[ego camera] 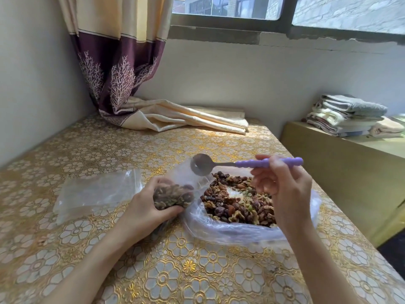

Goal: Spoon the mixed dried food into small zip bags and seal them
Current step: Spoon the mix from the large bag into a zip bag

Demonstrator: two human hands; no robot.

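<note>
My left hand [145,206] grips a small clear zip bag [175,191] partly filled with mixed dried food; its open mouth tilts up toward the right. My right hand [282,189] holds a spoon [245,164] by its purple handle, and the empty metal bowl of the spoon hovers at the bag's mouth. Just to the right, a large clear plastic bag [219,229] lies open on the table with a heap of mixed dried food [238,202] inside: dark beans, walnuts and green bits.
Empty clear zip bags [98,191] lie flat to the left of my hand on the gold floral tablecloth [175,270]. A curtain end [184,119] rests on the far side of the table. Folded towels [350,115] sit on a ledge at the right.
</note>
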